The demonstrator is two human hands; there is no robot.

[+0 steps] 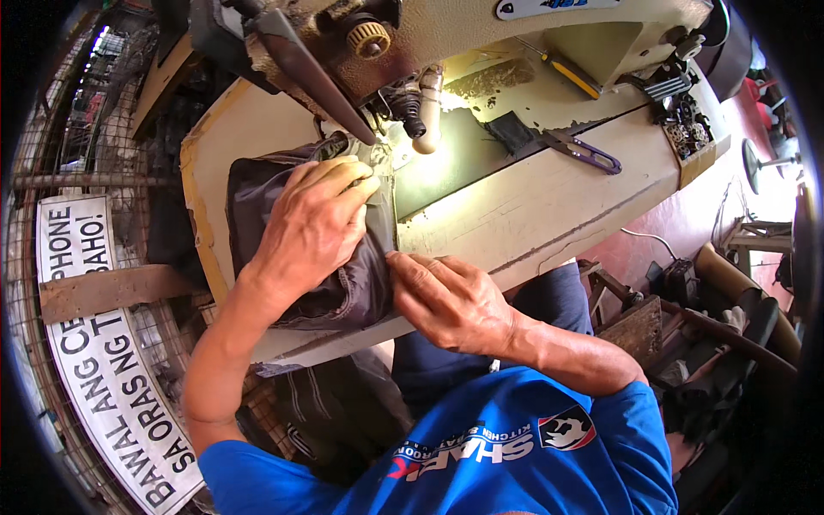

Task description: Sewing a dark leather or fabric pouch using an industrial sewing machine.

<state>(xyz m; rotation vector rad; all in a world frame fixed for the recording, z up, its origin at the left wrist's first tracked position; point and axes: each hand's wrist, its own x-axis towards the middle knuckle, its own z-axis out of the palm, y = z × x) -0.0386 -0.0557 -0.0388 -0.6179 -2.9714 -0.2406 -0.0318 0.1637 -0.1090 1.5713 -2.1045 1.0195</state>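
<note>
A dark brownish-grey piece of fabric (pixel 257 197) lies bunched on the sewing machine's table, with a lighter strip (pixel 384 193) along its right side. My left hand (pixel 318 210) presses on the fabric close to the needle area, its fingers bent and drawn together over the cloth. Lower and to the right, my right hand (pixel 451 300) pinches the fabric's right edge between thumb and fingers. Above both hands stands the sewing machine (pixel 326 64), whose lamp (pixel 427 112) shines brightly on the work. The needle and presser foot are mostly hidden.
On the table (pixel 515 223) lie thread snips (pixel 584 153), a small dark cloth scrap (pixel 509 133) and a yellow-handled screwdriver (pixel 571 75). A box of bobbins and metal parts (pixel 687 124) sits at the right end. A wire grille (pixel 86 180) with a white sign (pixel 112 386) stands left.
</note>
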